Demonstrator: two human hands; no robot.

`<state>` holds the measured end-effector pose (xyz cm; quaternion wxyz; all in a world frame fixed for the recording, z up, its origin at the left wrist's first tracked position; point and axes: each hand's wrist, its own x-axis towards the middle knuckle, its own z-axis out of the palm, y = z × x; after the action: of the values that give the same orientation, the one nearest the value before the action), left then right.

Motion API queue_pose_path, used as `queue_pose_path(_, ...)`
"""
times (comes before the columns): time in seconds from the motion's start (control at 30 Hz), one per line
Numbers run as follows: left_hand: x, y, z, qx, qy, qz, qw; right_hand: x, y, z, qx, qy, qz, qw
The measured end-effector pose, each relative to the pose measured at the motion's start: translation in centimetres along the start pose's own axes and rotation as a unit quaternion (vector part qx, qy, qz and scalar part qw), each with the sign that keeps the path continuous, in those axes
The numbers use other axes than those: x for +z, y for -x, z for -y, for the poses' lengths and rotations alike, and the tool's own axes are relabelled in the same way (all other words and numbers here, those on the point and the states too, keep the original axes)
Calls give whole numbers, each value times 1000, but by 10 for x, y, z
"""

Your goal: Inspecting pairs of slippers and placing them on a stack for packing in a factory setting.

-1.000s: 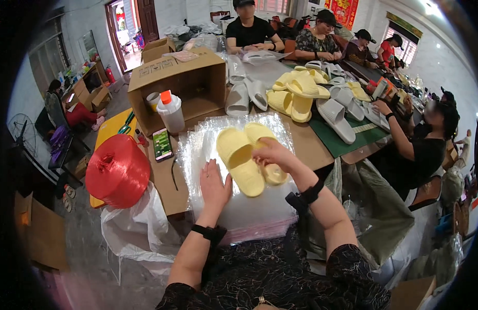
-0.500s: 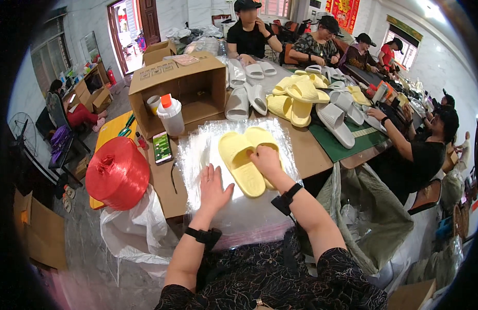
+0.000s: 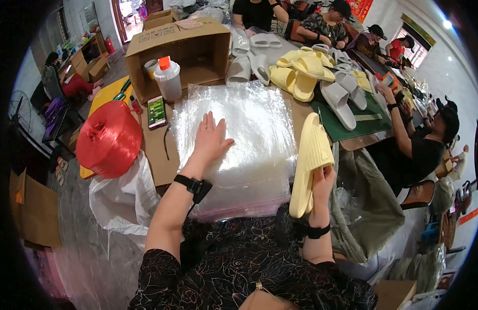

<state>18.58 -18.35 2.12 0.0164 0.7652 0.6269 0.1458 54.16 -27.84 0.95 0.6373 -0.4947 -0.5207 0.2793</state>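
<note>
under left hand (image 3: 212, 140): flat n open, pressing clear bag stack (image 3: 239, 144)
right hand (image 3: 321, 183): closed round pale yellow slippers (image 3: 308, 163), held up just right of stack
risk: slick bags may slide, slippers cld slip from grip

slides: pale yellow foam slippers (image 3: 310, 164), pair stacked together, held upright off the table edge
bags: clear plastic bags (image 3: 239, 135), flat stack on table
</note>
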Motion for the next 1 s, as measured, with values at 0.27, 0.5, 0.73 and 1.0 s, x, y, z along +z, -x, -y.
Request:
queue_pose_path(0.27, -3, 77, -22, 120, 26, 93, 988, -1, 9, -11, 41, -109, 9, 993)
queue_pose_path(0.5, 19, 61, -18, 103, 52, 26, 993, 10, 23, -13, 28, -70, 23, 997)
queue_pose_path(0.73, 24, 54, -16, 74, 139, 20, 987, 11, 25, 4, -9, -79, -4, 997)
queue_pose_path(1.0, 1, 32, -20, 30, 258, 69, 963, 40, 53, 57, -137, 212, 276, 928)
